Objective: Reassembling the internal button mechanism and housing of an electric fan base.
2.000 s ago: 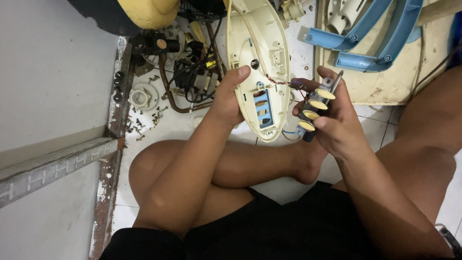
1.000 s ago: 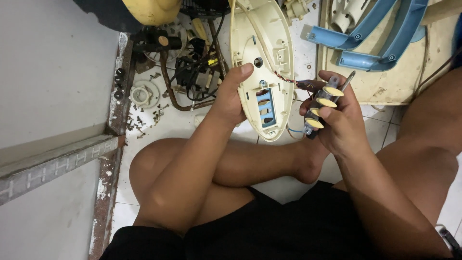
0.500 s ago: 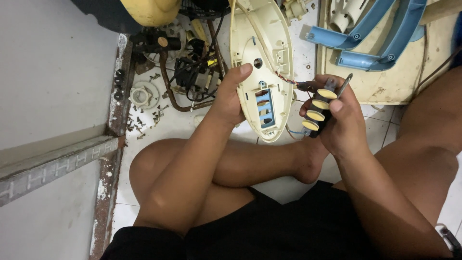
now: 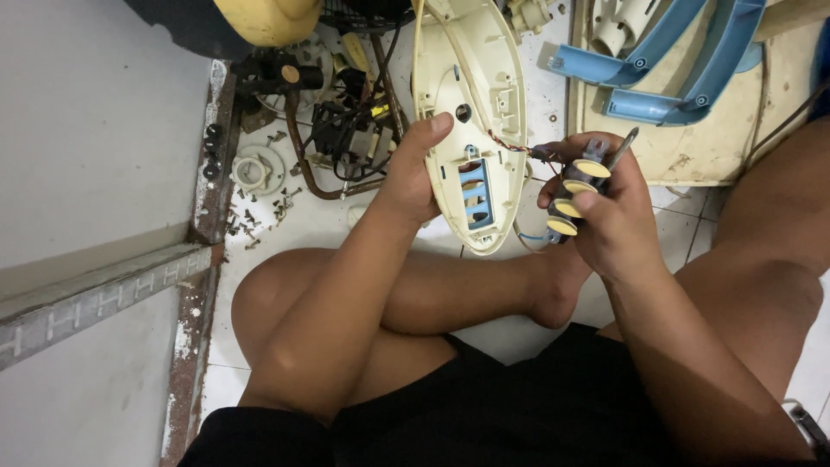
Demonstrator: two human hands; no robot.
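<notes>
The person sits cross-legged on the white tiled floor [image 4: 346, 225], looking down at both hands. The left hand [image 4: 413, 173] has its grip closed round the left edge of a cream plastic housing [image 4: 471, 104], thumb laid across its inner face beside a small dark hole, fingers tucked behind. The housing is a long oval shell, held tilted with its hollow inside facing up; a blue slotted piece [image 4: 475, 192] shows in an opening near its lower end.

Just right of the housing, the right hand [image 4: 609, 216] is closed on a dark switch block [image 4: 571, 195] carrying a row of round yellow push buttons, four of them in sight. A thin metal shaft [image 4: 624, 149], seemingly a screwdriver, pokes out above the same fist. Thin red and blue wires [image 4: 519, 149] run from the block across to the housing, so the two pieces stay near each other, joined only by the wires.

Farther off on the left lies a tangle of dark parts and wiring [image 4: 346, 121], with small screws [image 4: 259, 216] scattered on the floor nearer the wall. At the far right rest blue curved plastic pieces [image 4: 692, 60] on a stained cream panel [image 4: 709, 147].
</notes>
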